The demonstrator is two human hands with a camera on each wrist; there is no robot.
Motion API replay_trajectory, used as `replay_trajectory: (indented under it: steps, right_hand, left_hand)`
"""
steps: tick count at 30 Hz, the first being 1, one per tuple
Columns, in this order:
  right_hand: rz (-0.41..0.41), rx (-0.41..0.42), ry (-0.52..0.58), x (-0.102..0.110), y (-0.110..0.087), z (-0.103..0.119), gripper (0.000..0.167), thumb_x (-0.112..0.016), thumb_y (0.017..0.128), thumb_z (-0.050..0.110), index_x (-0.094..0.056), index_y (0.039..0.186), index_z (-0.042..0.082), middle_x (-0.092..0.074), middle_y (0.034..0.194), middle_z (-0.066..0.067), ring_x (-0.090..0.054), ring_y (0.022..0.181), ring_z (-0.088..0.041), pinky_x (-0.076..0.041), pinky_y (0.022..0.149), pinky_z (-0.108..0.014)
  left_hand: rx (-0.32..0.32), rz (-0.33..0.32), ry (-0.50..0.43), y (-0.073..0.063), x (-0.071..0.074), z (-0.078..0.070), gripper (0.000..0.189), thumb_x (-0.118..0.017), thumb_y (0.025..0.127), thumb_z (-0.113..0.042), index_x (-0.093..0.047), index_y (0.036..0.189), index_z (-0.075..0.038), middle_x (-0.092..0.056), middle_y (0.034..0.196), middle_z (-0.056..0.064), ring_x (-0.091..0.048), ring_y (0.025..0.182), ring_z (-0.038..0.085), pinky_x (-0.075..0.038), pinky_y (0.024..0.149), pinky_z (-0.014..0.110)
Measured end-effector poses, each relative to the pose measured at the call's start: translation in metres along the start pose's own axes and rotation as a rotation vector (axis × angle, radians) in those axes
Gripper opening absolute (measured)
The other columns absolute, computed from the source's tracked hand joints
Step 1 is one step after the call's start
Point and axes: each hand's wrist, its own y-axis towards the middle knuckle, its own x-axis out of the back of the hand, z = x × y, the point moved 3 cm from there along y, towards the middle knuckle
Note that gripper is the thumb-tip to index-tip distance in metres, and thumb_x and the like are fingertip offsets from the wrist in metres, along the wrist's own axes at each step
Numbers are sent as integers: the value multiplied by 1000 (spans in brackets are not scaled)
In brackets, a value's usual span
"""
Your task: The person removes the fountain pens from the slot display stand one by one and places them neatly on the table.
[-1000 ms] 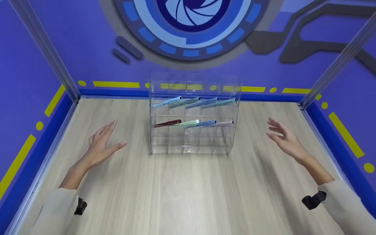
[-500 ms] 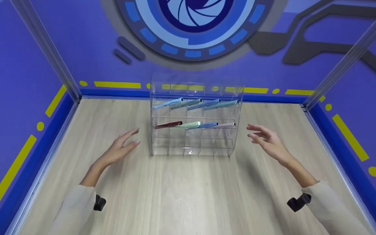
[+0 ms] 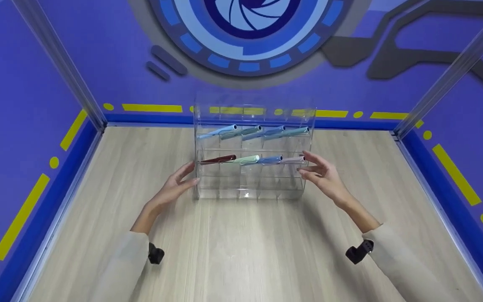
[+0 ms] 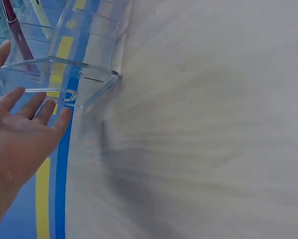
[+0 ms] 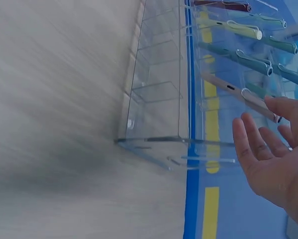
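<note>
A clear acrylic pen rack (image 3: 250, 193) stands upright at the table's back, shown in all views. Its middle tier holds a dark red pen (image 3: 218, 160), a pale green pen (image 3: 247, 160), a blue pen (image 3: 271, 160) and a pale pink pen (image 3: 295, 160). Several blue and green pens, among them a light blue pen (image 3: 220, 131), lie slanted in the tier above. My left hand (image 3: 173, 188) is at the rack's left side, fingers extended. Beside the right side is my right hand (image 3: 329, 182), its fingers loosely bent near the pink pen. Whether either hand touches the rack, I cannot tell.
The wood-grain table (image 3: 233, 251) reaches back to a blue printed wall (image 3: 141, 84). Metal posts, such as the right post (image 3: 447, 79), rise at the back corners. Black devices (image 3: 155, 253) sit at both wrists. The rack's lowest tier shows no pens.
Both hands have moved inward from either side of the table to the rack's two sides. The rack and its pens have stayed in place.
</note>
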Motion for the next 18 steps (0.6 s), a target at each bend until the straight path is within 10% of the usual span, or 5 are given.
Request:
replay_trajectory:
  steps: [7, 18]
  right_hand:
    - [-45, 5, 94, -13, 10, -1, 47, -64, 99, 0, -52, 143, -6, -66, 133, -9, -73, 104, -8, -62, 87, -23]
    - [-98, -42, 227, -32, 22, -7, 45, -57, 100, -7, -48, 145, -7, -65, 131, -26, -74, 100, -9, -63, 86, -26]
  left_hand:
    - [51, -25, -358, 18, -9, 6, 83, -61, 102, -11, -8, 165, -12, -7, 173, 11, -10, 161, 30, -15, 132, 44]
    - [42, -51, -367, 33, -8, 12, 81, -59, 102, -8, -9, 166, -13, -8, 174, 9, -6, 162, 26, -13, 132, 40]
